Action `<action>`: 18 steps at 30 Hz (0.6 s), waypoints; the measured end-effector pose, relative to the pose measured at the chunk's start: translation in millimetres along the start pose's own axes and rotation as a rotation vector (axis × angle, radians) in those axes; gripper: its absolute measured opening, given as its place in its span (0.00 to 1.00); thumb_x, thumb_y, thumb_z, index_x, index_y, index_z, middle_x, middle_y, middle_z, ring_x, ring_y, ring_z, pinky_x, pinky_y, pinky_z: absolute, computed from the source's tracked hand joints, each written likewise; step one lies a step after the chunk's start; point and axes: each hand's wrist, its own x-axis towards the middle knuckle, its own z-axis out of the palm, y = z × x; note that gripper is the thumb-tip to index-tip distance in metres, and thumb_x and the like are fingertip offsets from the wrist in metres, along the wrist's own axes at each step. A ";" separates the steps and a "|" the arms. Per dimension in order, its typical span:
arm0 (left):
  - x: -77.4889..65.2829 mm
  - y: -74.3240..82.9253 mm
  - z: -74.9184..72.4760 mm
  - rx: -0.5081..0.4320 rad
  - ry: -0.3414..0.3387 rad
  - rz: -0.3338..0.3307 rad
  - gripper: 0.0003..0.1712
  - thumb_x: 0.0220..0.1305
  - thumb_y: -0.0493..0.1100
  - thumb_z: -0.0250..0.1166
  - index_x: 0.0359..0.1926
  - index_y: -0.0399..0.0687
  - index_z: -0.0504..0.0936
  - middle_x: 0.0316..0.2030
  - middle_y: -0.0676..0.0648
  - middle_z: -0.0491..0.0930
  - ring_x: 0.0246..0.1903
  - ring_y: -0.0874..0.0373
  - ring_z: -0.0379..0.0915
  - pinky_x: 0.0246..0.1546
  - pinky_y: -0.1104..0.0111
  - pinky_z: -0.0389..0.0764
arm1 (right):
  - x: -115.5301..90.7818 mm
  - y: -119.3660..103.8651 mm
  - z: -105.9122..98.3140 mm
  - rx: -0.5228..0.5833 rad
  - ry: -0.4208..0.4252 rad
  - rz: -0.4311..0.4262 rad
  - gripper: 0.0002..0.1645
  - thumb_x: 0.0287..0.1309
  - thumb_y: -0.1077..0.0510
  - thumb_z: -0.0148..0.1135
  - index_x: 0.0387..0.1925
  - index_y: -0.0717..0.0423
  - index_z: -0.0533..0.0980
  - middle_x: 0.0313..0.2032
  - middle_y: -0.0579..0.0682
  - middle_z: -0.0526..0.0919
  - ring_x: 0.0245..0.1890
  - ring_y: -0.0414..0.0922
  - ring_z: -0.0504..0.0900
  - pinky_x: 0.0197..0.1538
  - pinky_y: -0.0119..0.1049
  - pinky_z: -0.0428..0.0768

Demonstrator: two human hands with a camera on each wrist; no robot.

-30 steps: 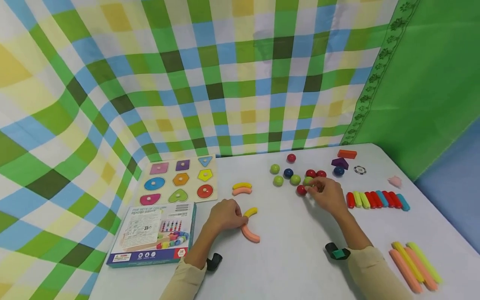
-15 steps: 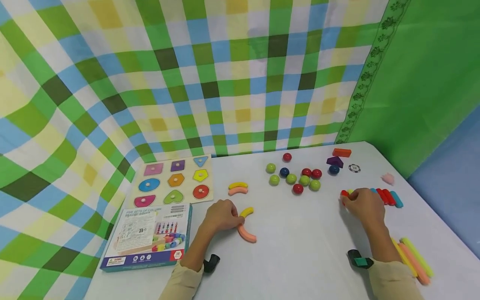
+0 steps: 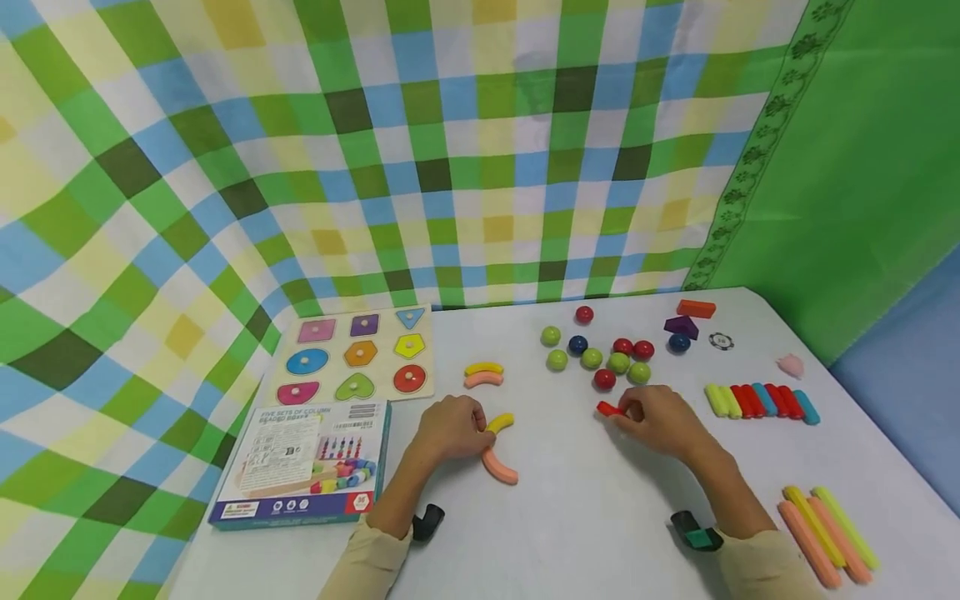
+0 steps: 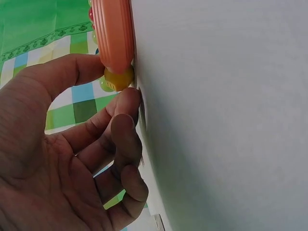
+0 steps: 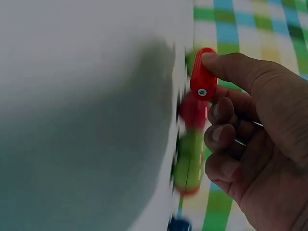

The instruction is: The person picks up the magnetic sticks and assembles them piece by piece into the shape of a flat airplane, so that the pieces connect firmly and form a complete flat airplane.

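My left hand [image 3: 450, 429] pinches a yellow curved stick [image 3: 501, 422] between thumb and index finger. Its end meets an orange curved stick [image 3: 501, 468] on the white table; in the left wrist view the ridged orange stick [image 4: 114, 33] hides much of the yellow one [image 4: 120, 81]. With thumb and index finger my right hand [image 3: 660, 421] holds a short red stick [image 3: 609, 408] just in front of the balls. In the right wrist view a small round metallic spot shows at the end of the red stick [image 5: 204, 74].
Red, green and blue balls [image 3: 604, 379] lie at the back. Short coloured sticks [image 3: 759, 401] form a row at right, with long sticks [image 3: 825, 537] nearer. A shape puzzle board [image 3: 382, 354] and a toy box [image 3: 303, 462] stand left. Two curved sticks [image 3: 483, 375] lie behind my left hand.
My right hand left the balls, went right to the row of short sticks, took the leftmost red one and brought it back left. My left hand stays in place.
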 end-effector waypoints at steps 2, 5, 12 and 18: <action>1.3 0.1 -0.3 0.001 0.006 0.009 0.14 0.50 0.57 0.70 0.23 0.57 0.77 0.16 0.56 0.73 0.21 0.60 0.69 0.23 0.67 0.68 | 7.3 -17.4 11.1 -0.016 -0.019 -0.095 0.14 0.50 0.51 0.71 0.37 0.51 0.80 0.23 0.41 0.72 0.28 0.41 0.70 0.30 0.34 0.72; 2.5 0.9 -0.5 -0.002 0.007 0.021 0.14 0.50 0.58 0.70 0.23 0.57 0.78 0.16 0.56 0.73 0.21 0.60 0.69 0.23 0.67 0.68 | 18.7 -35.9 27.4 -0.032 -0.048 -0.191 0.13 0.50 0.49 0.71 0.36 0.48 0.79 0.25 0.38 0.72 0.29 0.39 0.70 0.33 0.33 0.73; 2.9 0.3 0.1 -0.032 -0.003 0.017 0.14 0.50 0.57 0.71 0.23 0.57 0.79 0.15 0.56 0.73 0.20 0.60 0.69 0.23 0.67 0.69 | 43.7 -49.6 48.1 0.051 -0.070 -0.276 0.11 0.52 0.50 0.70 0.37 0.43 0.78 0.29 0.36 0.73 0.30 0.37 0.72 0.36 0.31 0.75; 2.4 -1.1 -0.7 -0.032 0.002 0.008 0.14 0.50 0.57 0.71 0.24 0.56 0.80 0.15 0.56 0.73 0.21 0.60 0.69 0.23 0.68 0.69 | 55.5 -61.0 54.8 0.056 -0.110 -0.316 0.12 0.53 0.48 0.69 0.38 0.42 0.76 0.29 0.34 0.73 0.31 0.37 0.72 0.37 0.31 0.75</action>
